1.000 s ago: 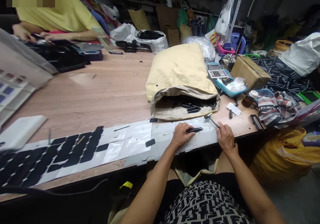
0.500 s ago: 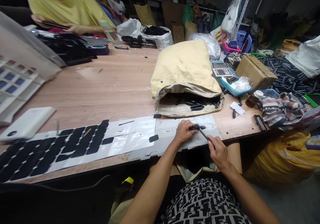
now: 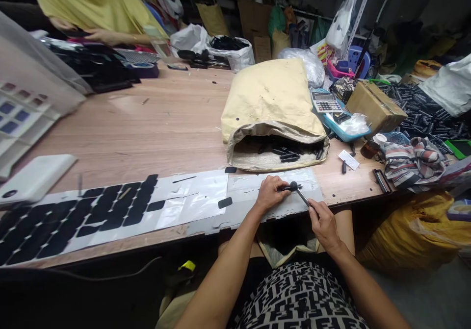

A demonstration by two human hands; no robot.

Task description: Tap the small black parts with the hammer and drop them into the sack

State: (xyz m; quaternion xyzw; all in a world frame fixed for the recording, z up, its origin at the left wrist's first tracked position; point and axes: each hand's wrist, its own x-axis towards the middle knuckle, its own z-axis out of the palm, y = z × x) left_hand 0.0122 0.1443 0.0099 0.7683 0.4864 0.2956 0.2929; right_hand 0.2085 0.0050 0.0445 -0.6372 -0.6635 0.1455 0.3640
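Observation:
My right hand (image 3: 325,225) is closed round the handle of a small hammer (image 3: 302,196) with a dark round head. That head rests over a slim black plastic piece (image 3: 282,188), whose kind I cannot make out. With its fingers pinched, my left hand (image 3: 271,193) holds the piece down on a grey-white board (image 3: 253,199) at the table's front edge. Just beyond my hands lies a big cream sack (image 3: 267,93), its mouth facing me, with several black pieces (image 3: 289,155) inside.
Flat black rounded pieces (image 3: 116,206) lie in rows on white sheets at the left. To the right are a calculator (image 3: 326,102) on a blue tray, a cardboard box (image 3: 377,106) and a striped cloth (image 3: 399,160). Across the table a person in a yellow top (image 3: 99,5) handles something dark.
My right hand has swung the hammer leftward from beside the black piece onto it. My left hand stays pinched on the piece. The view has shifted slightly.

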